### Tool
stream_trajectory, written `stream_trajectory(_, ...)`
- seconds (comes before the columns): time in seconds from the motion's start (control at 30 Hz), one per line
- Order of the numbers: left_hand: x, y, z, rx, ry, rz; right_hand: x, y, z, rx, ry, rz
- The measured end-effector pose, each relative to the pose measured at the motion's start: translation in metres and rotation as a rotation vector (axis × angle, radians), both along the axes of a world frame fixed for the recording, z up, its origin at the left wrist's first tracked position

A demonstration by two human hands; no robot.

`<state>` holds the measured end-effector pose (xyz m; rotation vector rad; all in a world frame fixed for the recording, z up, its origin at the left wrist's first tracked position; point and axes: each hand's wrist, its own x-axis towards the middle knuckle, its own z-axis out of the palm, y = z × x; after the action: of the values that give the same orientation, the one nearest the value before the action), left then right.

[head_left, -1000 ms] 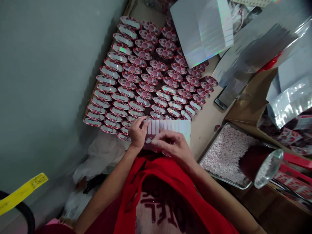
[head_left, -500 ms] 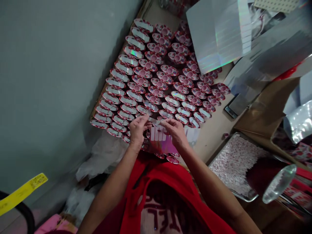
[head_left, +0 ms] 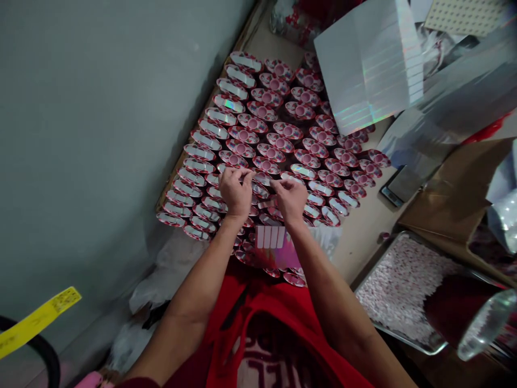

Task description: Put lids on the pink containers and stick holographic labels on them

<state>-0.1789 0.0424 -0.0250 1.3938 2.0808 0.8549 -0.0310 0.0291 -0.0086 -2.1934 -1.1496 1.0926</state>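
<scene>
Rows of oval-topped containers (head_left: 280, 143) with red patterned rims fill the table in front of me. Many nearer the wall carry a pale shiny strip sticker (head_left: 201, 152); others show a bare pink round centre. My left hand (head_left: 236, 194) and my right hand (head_left: 291, 198) are over the middle rows, each with its fingers pinched. Between their fingertips a thin strip sticker (head_left: 263, 178) is stretched, just above one container top. Below my hands, a sticker sheet (head_left: 278, 253) with several pale strips lies across the nearest containers.
A large silvery sheet (head_left: 367, 70) covers containers at the upper right. On the right are a small scale-like device (head_left: 398, 186), an open cardboard box (head_left: 444, 188), and a metal tray (head_left: 379, 326) of small whitish pieces with a tipped red cup (head_left: 452, 307). A wall (head_left: 100, 134) borders the left.
Both hands have moved up and forward from beside the sticker sheet to a container row farther away, carrying the strip sticker between them. The view has shifted slightly.
</scene>
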Motion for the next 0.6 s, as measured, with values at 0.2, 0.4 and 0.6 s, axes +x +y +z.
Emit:
stream_trajectory(0.2,-0.002,0.008,-0.013,-0.008,0.145,-0.057,-0.007,0.007,-0.007,-0.029,-0.086,-0.013)
stream_trajectory(0.4,-0.005,0.011,-0.011,-0.044,0.136,-0.116,-0.011,0.007,-0.010,-0.056,-0.116,-0.008)
stream_trajectory(0.6,0.001,0.007,-0.011,-0.032,0.143,-0.103,-0.013,0.010,-0.011,-0.095,-0.174,0.017)
